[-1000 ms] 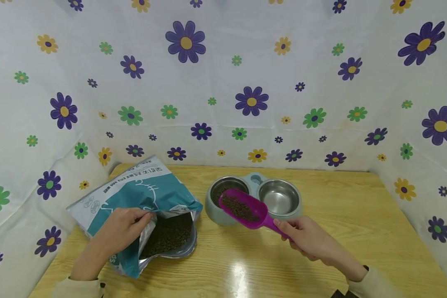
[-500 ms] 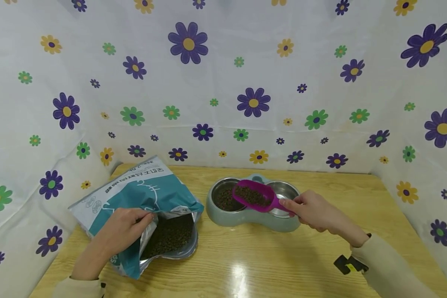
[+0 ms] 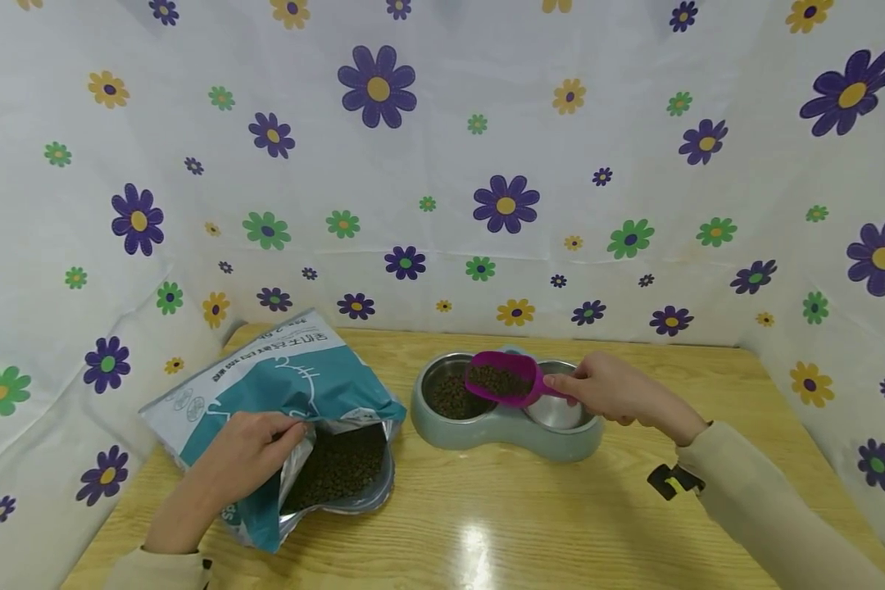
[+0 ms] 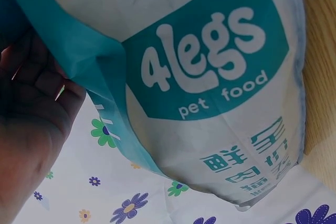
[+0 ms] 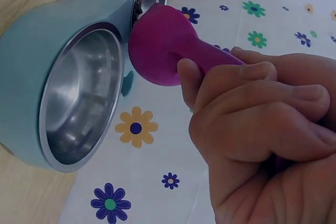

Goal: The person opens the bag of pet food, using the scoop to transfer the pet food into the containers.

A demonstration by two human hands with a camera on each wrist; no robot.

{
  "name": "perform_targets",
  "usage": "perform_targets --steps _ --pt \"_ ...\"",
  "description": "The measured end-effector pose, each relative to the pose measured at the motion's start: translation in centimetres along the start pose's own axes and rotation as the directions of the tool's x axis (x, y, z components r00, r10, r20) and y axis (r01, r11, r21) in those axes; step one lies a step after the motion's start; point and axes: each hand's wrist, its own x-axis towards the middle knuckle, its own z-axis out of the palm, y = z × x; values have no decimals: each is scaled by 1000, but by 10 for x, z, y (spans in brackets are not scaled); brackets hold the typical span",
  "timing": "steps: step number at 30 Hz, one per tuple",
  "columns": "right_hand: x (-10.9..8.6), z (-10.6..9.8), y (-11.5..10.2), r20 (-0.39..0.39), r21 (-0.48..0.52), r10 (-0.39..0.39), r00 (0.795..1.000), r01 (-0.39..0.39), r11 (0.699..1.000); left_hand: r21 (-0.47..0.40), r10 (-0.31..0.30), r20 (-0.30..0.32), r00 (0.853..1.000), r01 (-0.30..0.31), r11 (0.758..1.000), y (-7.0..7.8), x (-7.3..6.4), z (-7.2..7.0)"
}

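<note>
My right hand (image 3: 627, 392) grips the handle of a magenta scoop (image 5: 160, 45) that carries brown kibble (image 3: 497, 379). The scoop hangs above the middle of a pale blue-green double bowl (image 3: 479, 434), its tip over the left bowl's right rim. Kibble lies in the left steel bowl; in the right wrist view the right steel bowl (image 5: 86, 98) shows bare metal. At the left, my left hand (image 3: 243, 459) pinches the edge of a teal and white pet food bag (image 4: 205, 61), holding its mouth apart. Dark kibble (image 3: 342, 467) shows inside the bag.
A wooden table (image 3: 501, 516) bears the bag and the double bowl. Behind it and at both sides hangs a white cloth (image 3: 420, 147) with printed flowers. A small black strap piece (image 3: 664, 481) hangs by the right sleeve.
My right hand has moved the loaded scoop away from me and to the right, from over the left bowl's front to between the bowls. The left hand stays on the bag.
</note>
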Motion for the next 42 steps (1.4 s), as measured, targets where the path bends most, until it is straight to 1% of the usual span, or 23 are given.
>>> perform_targets --steps 4,8,11,15,18,27,30,37,39,42 --pt "4 -2 -7 -5 -59 -15 1000 15 998 3 -1 0 1000 1 1000 0 1 0" --pt "6 -2 -14 -17 -114 -49 999 47 992 3 2 2 1000 -2 1000 1 1 0" --pt "6 -1 -18 -30 -165 -76 997 70 984 -4 10 -1 1000 -10 1000 1 0 0" --pt "7 0 -24 -50 -218 -95 994 82 973 -4 19 -3 1000 -19 1000 1 0 0" --pt "10 0 -28 -63 -241 -100 993 82 967 2 20 -4 1000 -20 1000 0 0 0" --pt "18 2 -36 -72 -272 -118 990 94 958 -1 11 2 1000 -11 1000 -1 1 0" --pt "17 5 -40 -88 -301 -131 988 99 949 -5 7 3 1000 -7 1000 -1 1 0" --pt "15 16 -47 -153 -415 -214 965 134 900 5 3 10 1000 -3 1000 -2 1 0" --pt "14 20 -48 -155 -418 -223 962 141 897 6 -2 14 1000 2 1000 -2 1 0" --pt "14 26 -50 -146 -433 -251 957 166 886 4 -9 18 1000 9 1000 -1 0 0"
